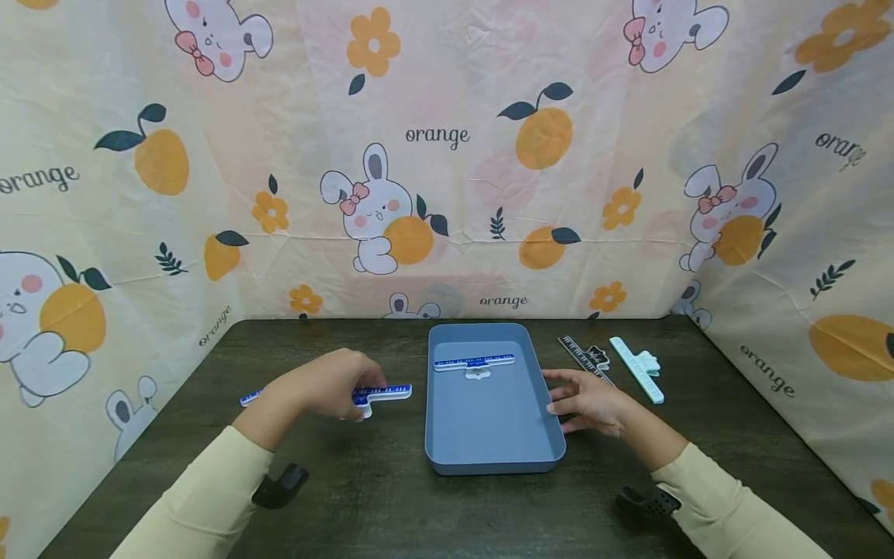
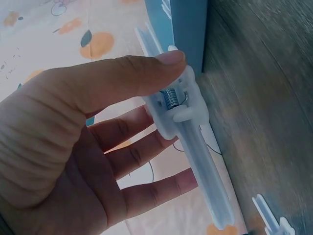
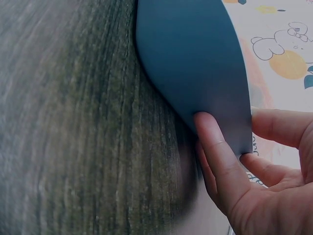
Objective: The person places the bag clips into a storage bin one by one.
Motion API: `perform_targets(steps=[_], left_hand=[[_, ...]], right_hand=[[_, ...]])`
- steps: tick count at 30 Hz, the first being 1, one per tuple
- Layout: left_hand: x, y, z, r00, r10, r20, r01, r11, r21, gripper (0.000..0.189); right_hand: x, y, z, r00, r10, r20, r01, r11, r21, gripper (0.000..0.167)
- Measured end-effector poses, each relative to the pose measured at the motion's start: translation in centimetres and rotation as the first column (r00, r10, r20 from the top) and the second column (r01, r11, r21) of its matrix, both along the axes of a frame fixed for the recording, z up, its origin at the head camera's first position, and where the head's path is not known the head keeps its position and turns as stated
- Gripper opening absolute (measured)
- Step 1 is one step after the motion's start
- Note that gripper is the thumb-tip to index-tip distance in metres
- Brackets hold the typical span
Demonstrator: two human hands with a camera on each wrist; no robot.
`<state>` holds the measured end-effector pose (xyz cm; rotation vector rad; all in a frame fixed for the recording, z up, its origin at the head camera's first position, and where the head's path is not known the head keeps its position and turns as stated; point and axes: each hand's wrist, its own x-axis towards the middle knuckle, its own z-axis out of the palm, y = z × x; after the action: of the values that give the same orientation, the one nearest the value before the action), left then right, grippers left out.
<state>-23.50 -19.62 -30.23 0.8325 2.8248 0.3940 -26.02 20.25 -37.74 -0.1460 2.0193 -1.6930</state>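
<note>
Left hand (image 1: 334, 384) pinching clip (image 1: 394, 393), gap to tray (image 1: 492, 427); right hand (image 1: 590, 404) gripping rim (image 1: 536, 353)

A white clip (image 2: 196, 110) is pinched by the left hand (image 2: 80, 132), its spring (image 2: 171, 98) exposed below the thumb. Past its upper end a blue tray (image 2: 190, 34) is seen; on the dark table (image 2: 254, 112), a second clip (image 2: 268, 215) is partly shown. Printed cloth (image 2: 39, 39) is seen behind.

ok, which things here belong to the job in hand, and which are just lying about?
Likely in the job:
held blue clip (left hand)
tray (right hand gripping it)
blue clip inside tray
partly hidden blue clip

Seemingly lying about:
black clip
mint clip
</note>
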Motion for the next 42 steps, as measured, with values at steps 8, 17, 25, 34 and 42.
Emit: perform_targets(steps=[8,17,25,34,42], left_hand=[[-0.6,0.7,-0.1,0.999,-0.05,-0.008,0.05,0.999,-0.02,0.033],[-0.9,2.1,0.2,0.997,-0.071,0.004,0.071,0.997,-0.013,0.031],[-0.9,3.4,0.5,0.997,-0.077,-0.002,0.077,0.997,-0.021,0.03],[-1.0,5.3,0.8,0.99,-0.127,-0.058,0.123,0.99,-0.066,0.031],[-1.2,7.2,0.8,0.983,-0.173,-0.064,0.166,0.98,-0.112,0.035]], right_hand=[[0.1,0.0,0.0,1.0,0.013,0.001,-0.013,1.0,-0.012,0.077],[0.1,-0.1,0.0,1.0,-0.001,-0.002,0.001,1.0,-0.002,0.076],[-0.1,0.0,-0.2,1.0,-0.002,-0.004,0.002,1.0,-0.001,0.075],[-0.2,0.1,-0.4,1.0,-0.005,-0.01,0.005,1.0,0.002,0.075],[-0.2,0.1,-0.4,1.0,-0.012,-0.012,0.012,1.0,0.016,0.074]])
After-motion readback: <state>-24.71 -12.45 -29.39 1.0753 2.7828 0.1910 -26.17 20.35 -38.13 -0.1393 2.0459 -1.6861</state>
